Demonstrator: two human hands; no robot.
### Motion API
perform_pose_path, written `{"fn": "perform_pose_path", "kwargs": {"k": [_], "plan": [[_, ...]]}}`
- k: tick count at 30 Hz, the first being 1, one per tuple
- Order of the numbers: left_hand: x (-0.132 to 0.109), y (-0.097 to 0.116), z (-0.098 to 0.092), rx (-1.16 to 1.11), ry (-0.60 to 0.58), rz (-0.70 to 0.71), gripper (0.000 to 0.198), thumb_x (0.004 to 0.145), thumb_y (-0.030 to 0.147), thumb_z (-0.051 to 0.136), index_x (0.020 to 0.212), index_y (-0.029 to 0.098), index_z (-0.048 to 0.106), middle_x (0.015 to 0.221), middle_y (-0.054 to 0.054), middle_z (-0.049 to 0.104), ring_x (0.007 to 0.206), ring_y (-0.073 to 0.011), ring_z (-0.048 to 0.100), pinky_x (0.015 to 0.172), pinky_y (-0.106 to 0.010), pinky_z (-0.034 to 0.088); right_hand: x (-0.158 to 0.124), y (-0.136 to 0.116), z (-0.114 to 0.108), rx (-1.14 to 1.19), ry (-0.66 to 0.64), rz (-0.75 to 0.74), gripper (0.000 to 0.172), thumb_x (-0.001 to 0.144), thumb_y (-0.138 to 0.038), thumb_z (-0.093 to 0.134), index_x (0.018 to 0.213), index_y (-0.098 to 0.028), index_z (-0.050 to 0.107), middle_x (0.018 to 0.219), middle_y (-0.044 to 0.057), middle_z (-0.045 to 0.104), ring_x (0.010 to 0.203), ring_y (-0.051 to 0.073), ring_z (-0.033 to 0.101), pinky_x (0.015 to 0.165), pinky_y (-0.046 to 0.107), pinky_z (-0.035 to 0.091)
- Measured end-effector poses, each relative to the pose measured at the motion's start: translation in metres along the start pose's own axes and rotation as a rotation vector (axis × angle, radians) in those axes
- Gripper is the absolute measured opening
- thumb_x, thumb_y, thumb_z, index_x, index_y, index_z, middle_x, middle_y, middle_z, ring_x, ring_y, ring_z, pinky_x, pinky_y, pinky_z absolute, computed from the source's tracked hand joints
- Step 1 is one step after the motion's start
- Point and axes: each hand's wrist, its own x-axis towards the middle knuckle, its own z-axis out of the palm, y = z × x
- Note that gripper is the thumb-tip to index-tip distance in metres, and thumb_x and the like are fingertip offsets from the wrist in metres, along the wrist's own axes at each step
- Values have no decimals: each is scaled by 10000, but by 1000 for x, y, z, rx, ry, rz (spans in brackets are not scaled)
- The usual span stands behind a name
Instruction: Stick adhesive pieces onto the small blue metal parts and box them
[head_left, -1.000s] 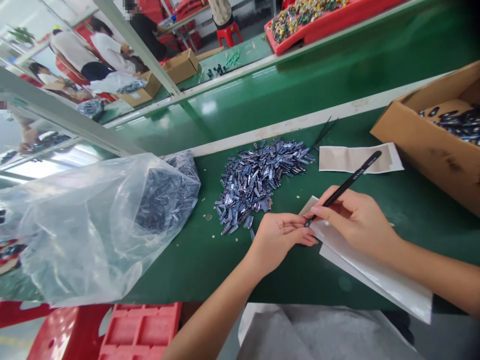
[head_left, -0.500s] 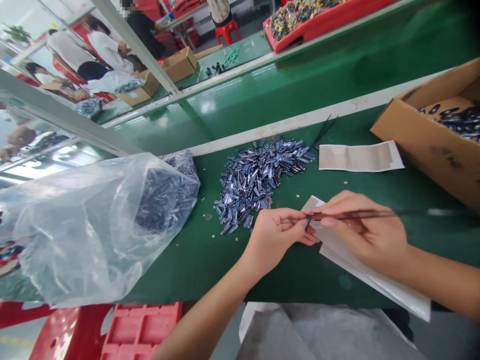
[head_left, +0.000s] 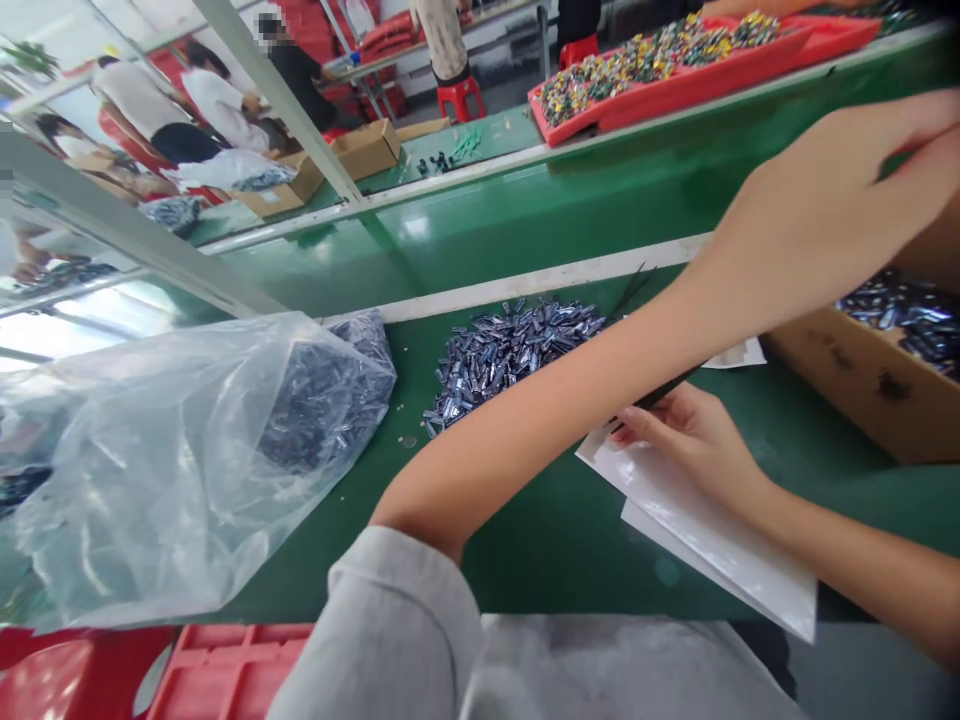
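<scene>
My left arm stretches across to the right, with my left hand (head_left: 847, 180) over the cardboard box (head_left: 862, 385) of small dark metal parts. Its fingers run off the right edge and are smeared, so I cannot see what they hold. My right hand (head_left: 694, 440) rests on a white sheet (head_left: 712, 530) on the green table and is closed on black tweezers (head_left: 660, 392), mostly hidden under my left forearm. A pile of small bluish metal parts (head_left: 510, 350) lies just beyond my left forearm.
A large clear plastic bag (head_left: 187, 450) with more parts lies at the left. A paper strip (head_left: 739, 355) peeks out by the box. Beyond a white rail runs a green conveyor (head_left: 525, 210), with a red tray (head_left: 675, 70) of small pieces behind it. Other people work at the back left.
My left hand left the spot by the tweezers' tip and swung right and up to the cardboard box. My right hand stayed on the white sheet with the tweezers. The view tilted slightly.
</scene>
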Motion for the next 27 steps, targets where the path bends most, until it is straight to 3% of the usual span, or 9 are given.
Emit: {"fn": "perform_pose_path", "kwargs": {"k": [2, 4, 8, 11, 14, 21, 24, 27], "plan": [[-31, -8, -13, -62, 121, 71, 299, 911, 144, 387, 1088, 109, 626, 1129, 60, 651, 1062, 18, 564, 894, -35, 379, 0, 1, 0, -9, -24, 11, 205, 759, -387, 694, 796, -221, 580, 682, 12, 695, 626, 194, 699, 601, 311, 585], [-84, -25, -33, 42, 94, 27, 216, 894, 119, 452, 943, 121, 662, 950, 9, 685, 862, -53, 626, 788, -136, 469, 1, 1, 1, 0, -48, 8, 202, 757, -377, 698, 818, -221, 585, 702, 8, 694, 631, 189, 695, 619, 315, 582], [-191, -58, -68, 212, -214, -206, 162, 877, 125, 511, 905, 156, 667, 918, -37, 665, 872, -133, 610, 792, -254, 481, 0, 3, 3, 26, -88, 13, 206, 773, -377, 688, 840, -209, 591, 754, 16, 687, 667, 192, 698, 629, 315, 574], [-236, -68, -73, 281, -374, -274, 195, 899, 143, 478, 979, 179, 653, 1025, -58, 631, 979, -170, 562, 880, -321, 452, 0, 3, 3, 11, -86, 23, 216, 781, -383, 684, 843, -198, 591, 756, 21, 682, 670, 196, 694, 636, 326, 571], [-248, -68, -65, 338, -462, -303, 206, 917, 163, 448, 992, 174, 640, 1032, -65, 603, 969, -186, 531, 882, -357, 432, -1, 3, 3, -25, -62, 32, 237, 777, -408, 685, 846, -200, 594, 752, 26, 687, 667, 207, 686, 642, 351, 571], [-241, -71, -62, 364, -580, -274, 245, 937, 164, 387, 857, 126, 616, 944, -76, 580, 896, -180, 505, 821, -329, 417, -2, 3, 3, -76, -33, 56, 251, 767, -431, 690, 859, -215, 600, 741, 13, 689, 657, 196, 683, 633, 336, 566], [-237, -68, -57, 236, -528, -314, 226, 934, 187, 400, 844, 129, 600, 922, -68, 603, 876, -169, 535, 821, -315, 439, 0, 0, 1, -73, -32, 31, 239, 757, -429, 700, 830, -220, 612, 713, 5, 683, 628, 186, 677, 602, 322, 569], [-228, -61, -38, -104, -320, -507, 172, 910, 200, 448, 897, 132, 605, 837, -45, 634, 764, -134, 599, 753, -274, 493, 5, -8, -6, -56, -27, 15, 221, 752, -423, 710, 800, -219, 640, 695, 9, 690, 621, 186, 681, 606, 324, 583]]}}
